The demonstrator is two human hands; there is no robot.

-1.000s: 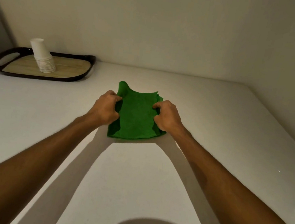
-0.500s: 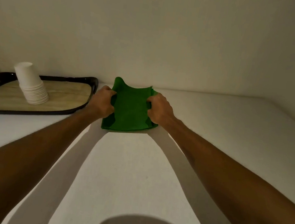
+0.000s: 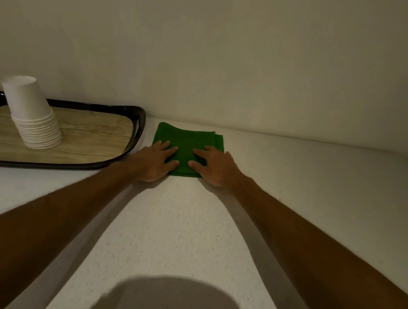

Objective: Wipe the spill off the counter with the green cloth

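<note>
The green cloth (image 3: 188, 141) lies folded flat on the white counter (image 3: 189, 229), close to the back wall and just right of the tray. My left hand (image 3: 155, 160) rests palm down on the cloth's near left part, fingers spread. My right hand (image 3: 213, 165) lies flat on its near right part, fingers spread too. Neither hand grips the cloth; both press on top of it. I see no spill on the counter.
A dark-rimmed tray (image 3: 133, 143) with a wood-look base sits at the back left, touching distance from the cloth. A stack of upside-down white paper cups (image 3: 33, 112) stands on it. The wall (image 3: 234, 56) rises right behind the cloth.
Both hands carried the cloth away from me toward the wall, set it down flat beside the tray, let go of its edges and now lie open on top of it.
</note>
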